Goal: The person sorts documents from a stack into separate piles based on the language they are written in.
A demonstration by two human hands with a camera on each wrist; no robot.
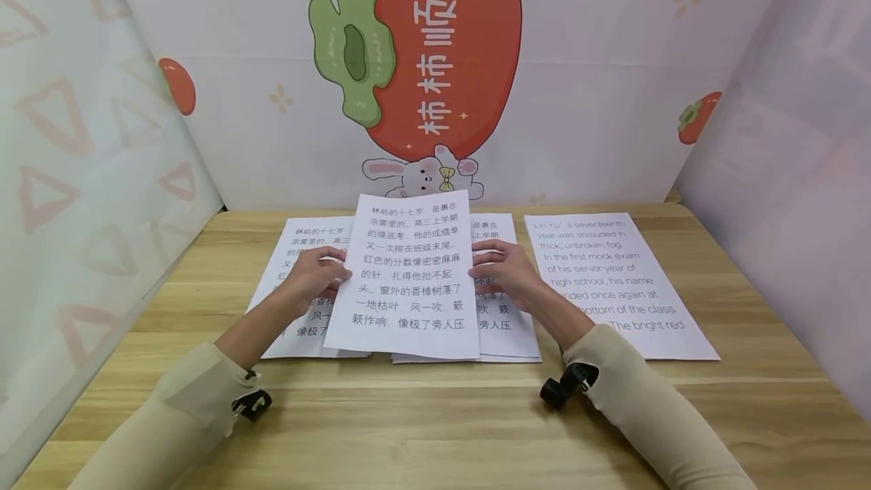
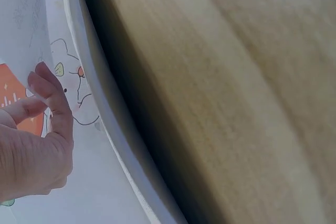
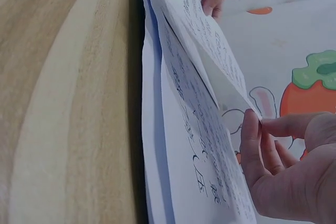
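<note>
Both hands hold one white sheet of paper [image 1: 408, 278] printed with Chinese text, raised above the other papers and tilted toward the head camera. My left hand [image 1: 314, 278] pinches its left edge between thumb and fingers. At the opposite edge, the right hand [image 1: 506, 274] pinches it the same way, thumb on the printed face, as the right wrist view also shows. Beneath it lie a left stack of Chinese-text sheets [image 1: 279, 324] and a middle stack [image 1: 506, 335], both partly hidden by the raised sheet and the hands. The left wrist view catches the left hand [image 2: 39, 140] at the sheet's edge.
To the right lies a sheet with English text [image 1: 626, 286], partly covered by the right forearm. The papers rest on a wooden table [image 1: 408, 422]. Behind stands a white backdrop [image 1: 578, 134] with a red persimmon and a rabbit. Pale printed walls flank both sides.
</note>
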